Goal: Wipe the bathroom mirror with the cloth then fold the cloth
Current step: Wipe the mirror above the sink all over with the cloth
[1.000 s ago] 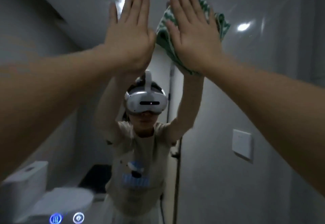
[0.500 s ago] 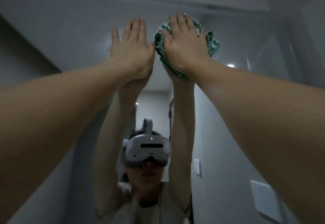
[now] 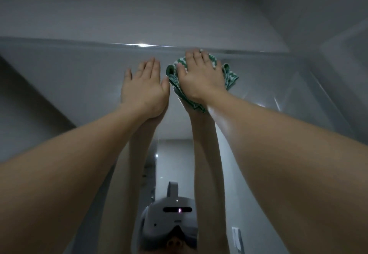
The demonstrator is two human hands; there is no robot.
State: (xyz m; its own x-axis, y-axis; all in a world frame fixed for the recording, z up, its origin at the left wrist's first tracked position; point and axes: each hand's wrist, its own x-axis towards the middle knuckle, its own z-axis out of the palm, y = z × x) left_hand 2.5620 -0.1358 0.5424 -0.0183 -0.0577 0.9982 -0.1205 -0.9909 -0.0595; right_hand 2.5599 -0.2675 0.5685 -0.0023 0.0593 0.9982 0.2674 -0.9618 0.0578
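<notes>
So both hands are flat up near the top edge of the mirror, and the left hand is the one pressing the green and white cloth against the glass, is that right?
Not quite. The head view shows the right hand pressing the green and white cloth on the mirror; the left hand lies bare and flat beside it. The rest holds: both are near the top edge.

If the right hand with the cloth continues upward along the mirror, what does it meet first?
Probably the mirror's top edge: the right hand, pressing the cloth, has its fingertips almost there already. Beyond is plain wall.
</notes>
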